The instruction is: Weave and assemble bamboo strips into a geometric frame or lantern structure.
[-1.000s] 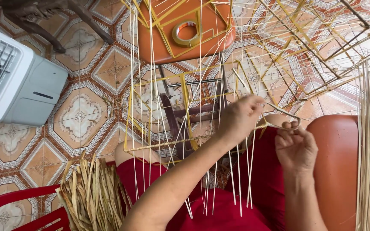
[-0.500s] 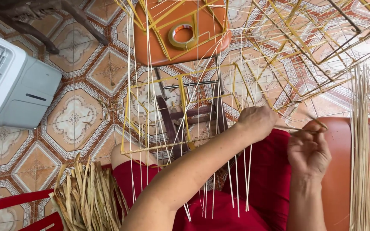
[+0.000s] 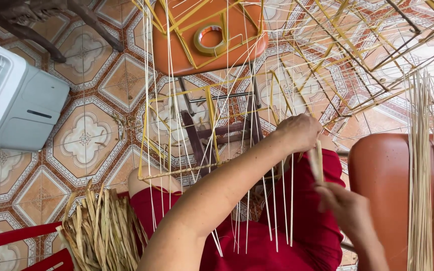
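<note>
Both hands grip one pale strip [image 3: 318, 161]: left hand [image 3: 300, 133] above, right hand [image 3: 345, 208] below.

1. The right hand [image 3: 348, 210] is motion-blurred — its finger grip on the thin pale strip [image 3: 318, 159] cannot be told.
2. The left hand [image 3: 299, 131] has its fingertips hidden behind the knuckles.
3. Far left of both hands, the white box-shaped plastic fan [image 3: 13, 100] is cut by the edge.

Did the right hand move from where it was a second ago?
Yes. The right hand dropped lower and nearer the person, away from the left hand, judged against the orange stool beside it.
</note>
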